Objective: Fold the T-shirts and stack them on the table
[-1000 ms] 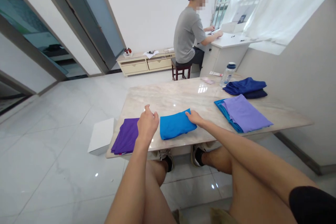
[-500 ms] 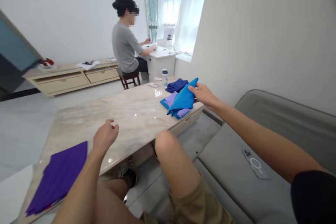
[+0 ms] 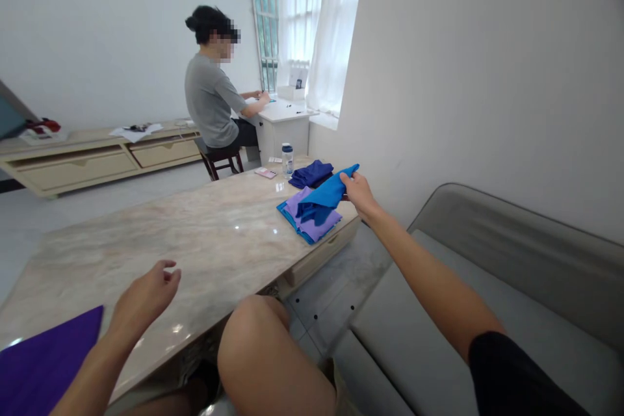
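Note:
Pinched in my right hand (image 3: 359,194) is a bright blue folded cloth (image 3: 327,194), held at its right end. It slants down over a flat lilac cloth (image 3: 325,229), which lies on another blue cloth (image 3: 283,209) at the table's far right corner. Behind that pile sits a crumpled navy cloth (image 3: 312,173). My left hand (image 3: 152,292) hovers over the near left part of the marble table (image 3: 195,227), fingers loosely curled and apart, holding nothing. A folded purple cloth (image 3: 53,357) lies to its left, partly hidden by my forearm.
A water bottle (image 3: 287,159) and a pink phone-like item (image 3: 266,172) stand near the table's far edge. Beyond, a person (image 3: 212,101) sits at a white desk (image 3: 287,110). A grey sofa (image 3: 439,299) is on my right. A low cabinet (image 3: 92,166) runs along the wall.
My right hand has lifted the blue cloth off the pile, uncovering more of the lilac cloth. The view has turned to the right. My left hand stays over the table.

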Available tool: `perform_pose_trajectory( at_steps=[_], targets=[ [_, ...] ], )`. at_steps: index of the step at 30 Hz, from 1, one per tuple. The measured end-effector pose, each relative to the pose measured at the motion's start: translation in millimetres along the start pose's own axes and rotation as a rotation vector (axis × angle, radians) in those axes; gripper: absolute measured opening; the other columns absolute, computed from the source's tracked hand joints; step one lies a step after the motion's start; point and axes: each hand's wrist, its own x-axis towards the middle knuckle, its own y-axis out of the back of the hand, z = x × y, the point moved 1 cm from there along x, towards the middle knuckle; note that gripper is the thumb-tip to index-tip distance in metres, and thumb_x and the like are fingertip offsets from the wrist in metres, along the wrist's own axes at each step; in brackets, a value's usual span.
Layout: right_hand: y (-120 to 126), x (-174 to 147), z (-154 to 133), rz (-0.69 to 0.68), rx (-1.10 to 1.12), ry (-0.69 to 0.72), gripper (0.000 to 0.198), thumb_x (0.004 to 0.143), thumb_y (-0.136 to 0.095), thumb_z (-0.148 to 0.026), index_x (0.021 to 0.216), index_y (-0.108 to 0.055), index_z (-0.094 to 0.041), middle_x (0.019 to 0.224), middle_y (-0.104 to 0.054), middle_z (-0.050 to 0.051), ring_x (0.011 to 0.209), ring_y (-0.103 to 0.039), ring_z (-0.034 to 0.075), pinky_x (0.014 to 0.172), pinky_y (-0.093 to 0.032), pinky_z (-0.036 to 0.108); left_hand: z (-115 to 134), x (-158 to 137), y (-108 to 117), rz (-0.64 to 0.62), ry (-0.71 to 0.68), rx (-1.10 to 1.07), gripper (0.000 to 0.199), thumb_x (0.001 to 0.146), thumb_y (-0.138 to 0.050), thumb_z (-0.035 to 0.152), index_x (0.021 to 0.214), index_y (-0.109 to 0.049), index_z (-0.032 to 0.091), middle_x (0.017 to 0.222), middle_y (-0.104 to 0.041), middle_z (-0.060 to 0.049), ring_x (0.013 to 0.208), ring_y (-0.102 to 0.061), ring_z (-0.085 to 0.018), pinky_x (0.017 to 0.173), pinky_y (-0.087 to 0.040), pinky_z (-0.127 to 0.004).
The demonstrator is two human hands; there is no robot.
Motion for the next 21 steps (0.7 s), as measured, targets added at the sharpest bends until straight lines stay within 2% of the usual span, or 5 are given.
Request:
perform_pose_trajectory(
  at_steps=[3,5,9,13,21],
  targets=[
    [-24,22,13,0.014,0.101,0.023,0.022,0.108,-0.061,-0.042,0.119,-0.061,-0.023,0.103,-0.077,0.005,0.087,-0.074,0.02,0.076,-0.068,0.037,-1,3,-1,-0.003,0.026,-0.011,0.036,0.106,-0.038,0.036,0.127,-0.064,0.022,0.121,-0.084,-0.013,0.106,-0.079,-0.031,0.086,-0.051,-0.032],
    [-34,23,38,0.007,0.084,-0.057,0.024,0.11,-0.056,-0.04,0.127,-0.058,-0.024,0.111,-0.076,0.007,0.091,-0.075,0.02,0.076,-0.069,0.037,2,5,-2,-0.03,0.02,-0.016,0.037,0.106,-0.037,0.038,0.126,-0.064,0.021,0.121,-0.084,-0.013,0.106,-0.079,-0.031,0.086,-0.052,-0.032],
    [-40,1,110,-0.074,0.001,-0.311,0.027,0.107,-0.052,-0.026,0.132,-0.057,-0.016,0.116,-0.075,0.014,0.094,-0.078,0.023,0.076,-0.071,0.04,7,12,-8,-0.076,0.003,-0.007,0.035,0.105,-0.038,0.038,0.124,-0.063,0.024,0.116,-0.085,-0.011,0.106,-0.078,-0.029,0.09,-0.052,-0.032],
    [-36,-20,159,-0.131,-0.058,-0.409,0.022,0.105,-0.058,-0.029,0.124,-0.062,-0.018,0.108,-0.078,0.016,0.091,-0.08,0.027,0.078,-0.07,0.044,10,19,-16,-0.076,-0.007,0.009,0.033,0.104,-0.04,0.039,0.121,-0.065,0.024,0.111,-0.086,-0.01,0.101,-0.078,-0.029,0.09,-0.053,-0.033],
    [-6,-23,165,-0.174,-0.303,-0.436,0.025,0.107,-0.058,-0.036,0.117,-0.069,-0.015,0.096,-0.081,0.016,0.094,-0.081,0.03,0.084,-0.067,0.043,22,25,-14,-0.133,-0.025,0.058,0.036,0.106,-0.044,0.039,0.126,-0.067,0.02,0.115,-0.085,-0.011,0.1,-0.079,-0.028,0.083,-0.051,-0.03]
  ],
)
